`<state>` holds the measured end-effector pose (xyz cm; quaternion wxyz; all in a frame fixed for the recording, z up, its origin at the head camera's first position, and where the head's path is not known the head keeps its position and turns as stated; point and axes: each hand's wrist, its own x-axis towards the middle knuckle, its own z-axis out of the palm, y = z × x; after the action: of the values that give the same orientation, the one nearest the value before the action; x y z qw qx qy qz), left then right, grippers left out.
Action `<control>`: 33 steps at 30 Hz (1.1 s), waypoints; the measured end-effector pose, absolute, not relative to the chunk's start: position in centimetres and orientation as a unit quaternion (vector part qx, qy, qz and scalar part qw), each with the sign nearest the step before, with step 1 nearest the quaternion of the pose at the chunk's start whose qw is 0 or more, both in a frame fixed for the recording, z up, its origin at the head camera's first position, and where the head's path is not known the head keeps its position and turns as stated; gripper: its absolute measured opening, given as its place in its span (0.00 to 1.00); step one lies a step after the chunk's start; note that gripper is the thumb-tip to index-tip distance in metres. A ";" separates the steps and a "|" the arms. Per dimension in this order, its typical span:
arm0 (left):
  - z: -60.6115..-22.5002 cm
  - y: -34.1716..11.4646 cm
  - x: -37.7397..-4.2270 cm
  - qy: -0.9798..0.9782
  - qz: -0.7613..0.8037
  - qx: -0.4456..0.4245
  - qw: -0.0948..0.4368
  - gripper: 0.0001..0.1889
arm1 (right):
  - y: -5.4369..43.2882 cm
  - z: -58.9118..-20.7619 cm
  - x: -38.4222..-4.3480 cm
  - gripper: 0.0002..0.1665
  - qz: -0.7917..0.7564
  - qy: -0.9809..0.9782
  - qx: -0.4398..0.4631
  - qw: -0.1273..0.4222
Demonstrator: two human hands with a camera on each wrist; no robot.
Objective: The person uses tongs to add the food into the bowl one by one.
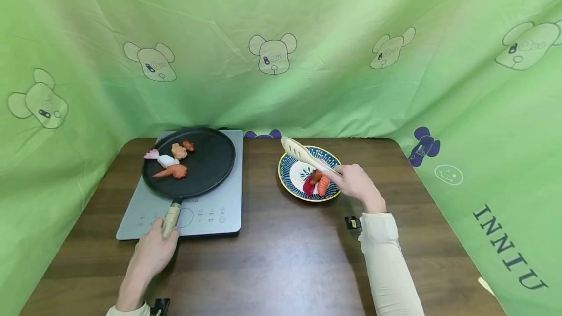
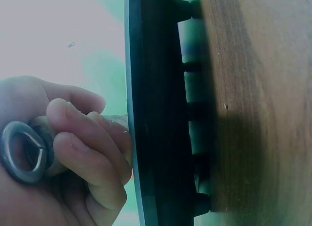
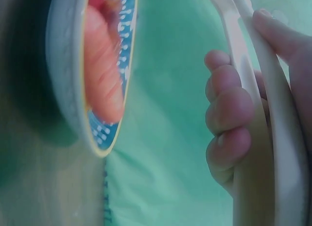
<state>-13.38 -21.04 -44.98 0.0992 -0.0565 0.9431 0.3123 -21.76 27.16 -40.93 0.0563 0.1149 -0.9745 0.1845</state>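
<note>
My left hand [image 1: 157,247] grips the pale handle [image 1: 171,218] of a flat black pan [image 1: 210,165]; in the left wrist view its fingers [image 2: 92,162] curl round that handle, which ends in a metal ring [image 2: 23,152]. On the pan's left half lie a shrimp piece [image 1: 164,160], an orange-brown wing-shaped piece [image 1: 177,171], a tan lumpy piece [image 1: 178,151] and a small brown one [image 1: 188,145]. My right hand [image 1: 357,184] holds cream tongs [image 1: 307,156] with a slotted head, over a blue-patterned plate [image 1: 285,177]. Red, brown and orange food pieces [image 1: 323,185] lie on the plate's right side.
Beneath the pan is a grey induction cooktop [image 1: 232,208] with touch controls, raised on short feet. Both it and the plate stand on a dark wooden table [image 1: 285,267]. A green printed curtain [image 1: 333,96] encloses the back and sides.
</note>
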 end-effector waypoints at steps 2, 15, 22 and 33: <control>-45.0 -21.0 -13.3 0.943 0.313 -0.058 0.097 0.21 | 26.7 -40.8 -21.7 0.24 0.190 -0.973 0.117 0.054; -45.2 -20.9 -13.4 0.943 0.313 -0.057 0.100 0.22 | 23.9 -40.6 -21.1 0.21 0.220 -0.966 0.121 0.055; -45.2 -20.9 -13.3 0.942 0.315 -0.059 0.098 0.21 | 22.2 -41.0 -21.0 0.22 0.236 -0.959 0.129 0.089; -45.2 -20.9 -13.3 0.942 0.310 -0.066 0.109 0.22 | 20.0 -41.2 -21.4 0.25 0.205 -0.957 0.171 0.111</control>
<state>-13.30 -20.94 -45.17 0.1091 -0.0658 0.9423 0.3096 -21.36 19.98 -41.21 0.1114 0.1713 -0.9572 0.2049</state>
